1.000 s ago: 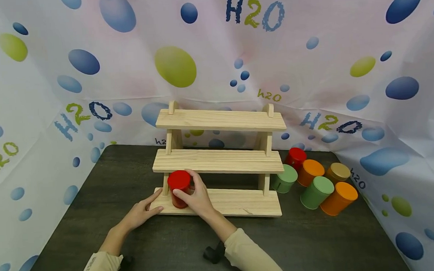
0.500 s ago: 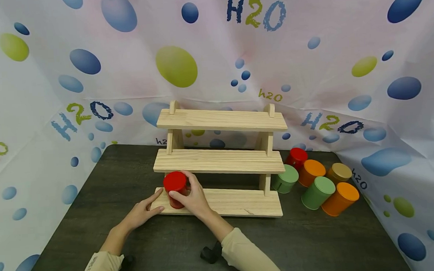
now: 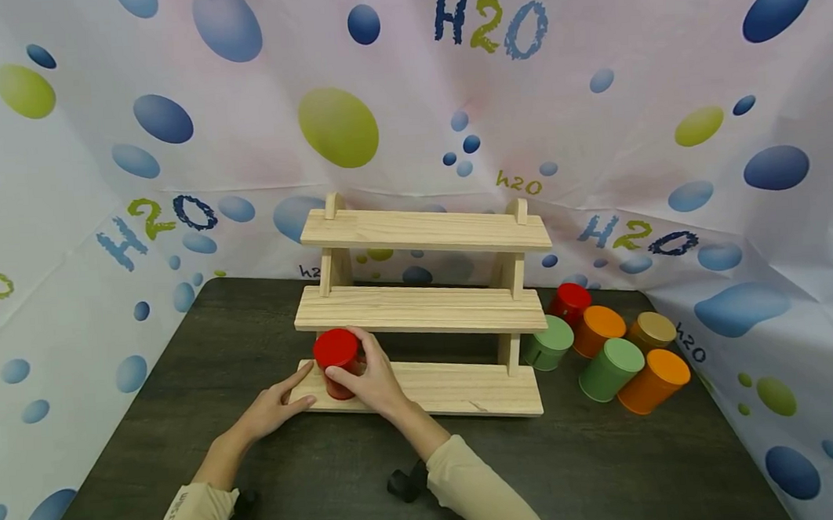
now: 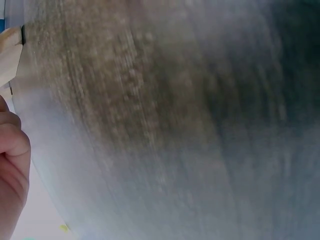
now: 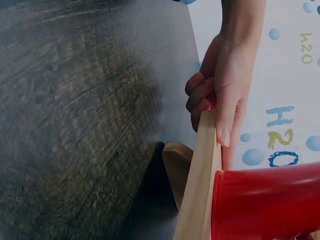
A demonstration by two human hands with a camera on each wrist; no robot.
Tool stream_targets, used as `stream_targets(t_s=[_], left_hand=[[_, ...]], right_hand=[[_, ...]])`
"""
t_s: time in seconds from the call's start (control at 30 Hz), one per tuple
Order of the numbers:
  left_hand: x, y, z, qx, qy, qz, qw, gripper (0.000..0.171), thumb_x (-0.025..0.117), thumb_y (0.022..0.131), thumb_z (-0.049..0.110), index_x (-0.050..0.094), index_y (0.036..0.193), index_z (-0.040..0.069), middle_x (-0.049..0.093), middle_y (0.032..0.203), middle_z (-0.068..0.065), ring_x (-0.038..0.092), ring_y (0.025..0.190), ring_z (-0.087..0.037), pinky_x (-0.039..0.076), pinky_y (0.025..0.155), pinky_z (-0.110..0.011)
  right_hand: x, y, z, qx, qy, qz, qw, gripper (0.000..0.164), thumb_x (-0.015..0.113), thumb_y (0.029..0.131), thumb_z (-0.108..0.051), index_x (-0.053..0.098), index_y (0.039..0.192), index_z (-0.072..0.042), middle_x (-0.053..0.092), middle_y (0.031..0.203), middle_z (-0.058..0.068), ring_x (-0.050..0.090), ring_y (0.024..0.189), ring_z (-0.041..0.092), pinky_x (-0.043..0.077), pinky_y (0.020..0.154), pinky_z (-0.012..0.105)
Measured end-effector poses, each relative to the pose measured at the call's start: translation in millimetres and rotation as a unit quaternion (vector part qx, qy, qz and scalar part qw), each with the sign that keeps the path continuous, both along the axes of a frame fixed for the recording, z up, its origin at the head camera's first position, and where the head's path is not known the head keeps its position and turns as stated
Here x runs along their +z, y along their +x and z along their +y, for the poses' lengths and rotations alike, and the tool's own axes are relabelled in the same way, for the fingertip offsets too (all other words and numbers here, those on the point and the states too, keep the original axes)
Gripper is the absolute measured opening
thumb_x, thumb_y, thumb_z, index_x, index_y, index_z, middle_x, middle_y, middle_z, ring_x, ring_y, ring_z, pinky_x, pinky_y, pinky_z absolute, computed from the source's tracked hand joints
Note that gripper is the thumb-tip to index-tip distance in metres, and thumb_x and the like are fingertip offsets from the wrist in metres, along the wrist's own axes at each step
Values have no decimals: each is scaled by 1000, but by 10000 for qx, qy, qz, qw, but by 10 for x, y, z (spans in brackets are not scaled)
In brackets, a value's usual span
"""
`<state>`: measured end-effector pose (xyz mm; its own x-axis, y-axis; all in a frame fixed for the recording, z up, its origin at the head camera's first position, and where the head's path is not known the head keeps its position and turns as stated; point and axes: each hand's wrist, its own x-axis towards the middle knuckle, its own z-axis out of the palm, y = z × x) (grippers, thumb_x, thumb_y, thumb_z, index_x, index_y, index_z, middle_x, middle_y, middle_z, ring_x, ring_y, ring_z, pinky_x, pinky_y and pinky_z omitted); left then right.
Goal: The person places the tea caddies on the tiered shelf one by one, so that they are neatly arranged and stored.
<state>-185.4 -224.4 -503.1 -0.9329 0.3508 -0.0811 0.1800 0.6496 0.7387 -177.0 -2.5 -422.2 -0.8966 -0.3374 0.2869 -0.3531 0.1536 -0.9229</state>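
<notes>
A three-tier wooden shelf (image 3: 419,307) stands on the dark table. On the left end of its lowest board stands a red canister (image 3: 335,349) with a red lid, upright. My right hand (image 3: 376,381) grips this canister from the right, thumb toward me and fingers behind it. At the board's left end, my left hand (image 3: 270,409) holds the edge. The right wrist view shows the left thumb on top of the board (image 5: 200,185) and the other fingers curled beneath it; the red canister (image 5: 270,200) has its base on the board. Only part of the left hand (image 4: 12,165) shows in the left wrist view.
Right of the shelf stand several canisters: a red one (image 3: 569,303), two orange ones (image 3: 654,381), two green ones (image 3: 609,369) and one with a gold lid (image 3: 652,330). A small black object (image 3: 402,486) is by the right sleeve. A patterned sheet (image 3: 408,95) covers the walls.
Over the first half second my right hand slid the red canister a little to the left along the lowest board. The left hand has kept its hold on the board's end.
</notes>
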Motion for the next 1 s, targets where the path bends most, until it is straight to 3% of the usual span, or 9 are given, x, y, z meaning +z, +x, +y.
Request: stream_targets(t_s=[0.2, 0.5, 0.83, 0.93, 1.0], left_hand=[[9, 3, 14, 14, 48, -93, 9999, 68, 57, 90, 35, 27, 144, 7, 34, 137, -31, 42, 119, -45, 36, 92, -58], [-14, -5, -2, 2, 45, -18, 10000, 67, 57, 90, 34, 27, 144, 8, 34, 137, -31, 44, 118, -43, 37, 91, -57], [-1, -16, 8, -22, 11, 12, 10000, 67, 57, 90, 34, 27, 144, 8, 34, 137, -32, 44, 118, -43, 37, 92, -58], [0, -13, 8, -32, -2, 15, 10000, 67, 57, 90, 33, 27, 144, 8, 44, 128, -33, 49, 106, -37, 39, 89, -54], [0, -10, 5, -33, 15, 25, 10000, 67, 57, 90, 33, 26, 145, 8, 43, 129, -33, 49, 108, -39, 39, 89, -55]], right_hand=[[2, -31, 41, 182, 88, -218, 9996, 60, 63, 84, -5, 33, 134, 5, 44, 128, 21, 46, 115, 31, 43, 93, 36], [-30, -17, 161, 278, -272, -263, 9989, 61, 63, 84, -11, 33, 135, 5, 42, 128, 24, 40, 116, 37, 34, 95, 57], [-49, 33, 373, -40, -666, -342, 9972, 58, 61, 82, 0, 34, 134, 5, 42, 129, 25, 37, 119, 42, 30, 98, 56], [-58, 41, 442, -164, -680, -330, 9970, 58, 62, 82, 2, 35, 134, 5, 42, 128, 25, 38, 118, 41, 30, 98, 57], [-65, 47, 484, -241, -702, -344, 9966, 58, 61, 83, 3, 34, 134, 5, 42, 128, 25, 38, 118, 42, 30, 98, 57]])
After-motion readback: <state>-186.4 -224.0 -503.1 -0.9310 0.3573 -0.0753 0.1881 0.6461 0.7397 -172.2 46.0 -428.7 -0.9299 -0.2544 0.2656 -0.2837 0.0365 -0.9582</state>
